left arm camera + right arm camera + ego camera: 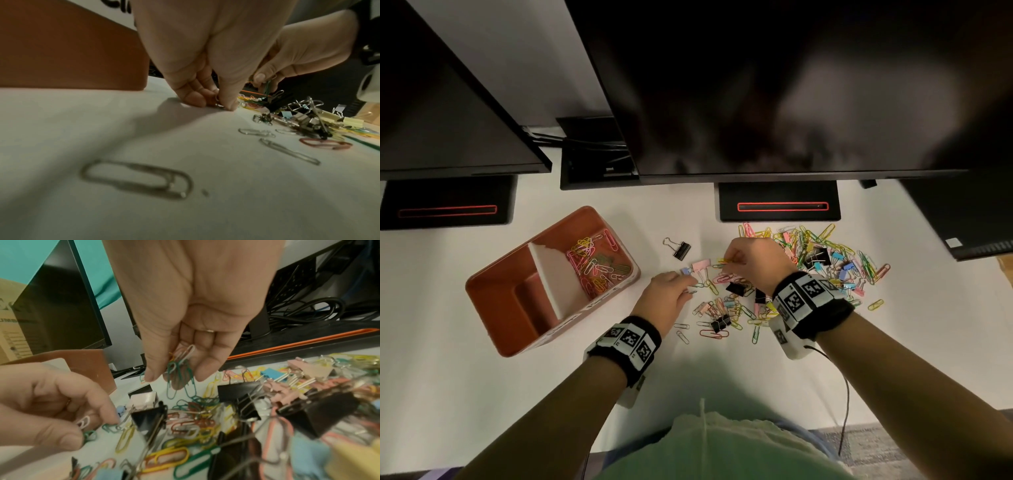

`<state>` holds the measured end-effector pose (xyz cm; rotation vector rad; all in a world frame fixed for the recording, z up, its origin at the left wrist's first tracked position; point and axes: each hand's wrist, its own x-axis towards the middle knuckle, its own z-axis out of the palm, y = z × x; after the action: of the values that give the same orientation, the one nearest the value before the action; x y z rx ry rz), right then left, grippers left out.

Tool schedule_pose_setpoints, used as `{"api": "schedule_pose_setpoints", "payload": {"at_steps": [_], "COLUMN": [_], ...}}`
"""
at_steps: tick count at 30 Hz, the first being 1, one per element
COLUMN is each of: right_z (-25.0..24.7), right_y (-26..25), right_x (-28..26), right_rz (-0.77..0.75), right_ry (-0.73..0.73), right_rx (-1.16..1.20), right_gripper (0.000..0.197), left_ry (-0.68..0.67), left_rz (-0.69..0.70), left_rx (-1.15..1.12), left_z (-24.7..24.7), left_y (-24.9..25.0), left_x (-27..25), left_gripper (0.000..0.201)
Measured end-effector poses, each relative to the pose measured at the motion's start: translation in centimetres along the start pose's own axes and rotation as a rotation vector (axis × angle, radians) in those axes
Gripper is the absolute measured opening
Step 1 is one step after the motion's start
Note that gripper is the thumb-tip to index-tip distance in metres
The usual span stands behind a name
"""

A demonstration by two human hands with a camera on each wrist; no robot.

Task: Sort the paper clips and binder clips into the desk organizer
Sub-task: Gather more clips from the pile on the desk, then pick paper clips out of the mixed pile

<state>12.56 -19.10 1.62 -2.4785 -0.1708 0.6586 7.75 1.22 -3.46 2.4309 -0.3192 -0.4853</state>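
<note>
A small bunch of green and white wire paper clips (180,369) was held pinched in the right hand (191,308) above the mixed pile of coloured paper clips and black and pastel binder clips (784,274). A single clip was pinched against the white desk (102,129) by the left hand (205,53). The terracotta plastic desk organizer (493,291), with paper clips in one compartment, stood well to the left; interlinked clips could be dragged along or dropped in transit.

Desk organizer (553,281) sits on the desk (448,342), left of the clip pile (808,267). Paper clips (595,263) lie in its far compartment. Both hands sit between organizer and pile, left hand (667,294) nearer the organizer, right hand (753,260) at the pile's edge. 2 monitors (774,85) behind.
</note>
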Motion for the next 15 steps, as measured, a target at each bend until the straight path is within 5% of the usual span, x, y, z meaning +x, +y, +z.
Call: {"api": "schedule_pose_setpoints", "payload": {"at_steps": [4,11,15], "right_z": [-0.3,-0.3,0.0], "right_y": [-0.2,-1.5,-3.0], "right_x": [-0.3,-0.7,-0.6], "right_rz": [-0.015,-0.041,-0.07], "right_ry": [0.021,0.04,0.048], "right_rx": [0.033,0.073,0.074], "right_gripper": [0.018,0.018,0.02], "left_ry": [0.022,-0.005,-0.01], "left_rz": [-0.06,0.038,-0.022], "left_rx": [0.028,0.191,0.068], "left_z": [0.3,0.6,-0.1], "left_y": [0.1,0.1,-0.2], "left_x": [0.7,0.0,-1.3], "left_gripper": [0.013,0.013,0.014]}}
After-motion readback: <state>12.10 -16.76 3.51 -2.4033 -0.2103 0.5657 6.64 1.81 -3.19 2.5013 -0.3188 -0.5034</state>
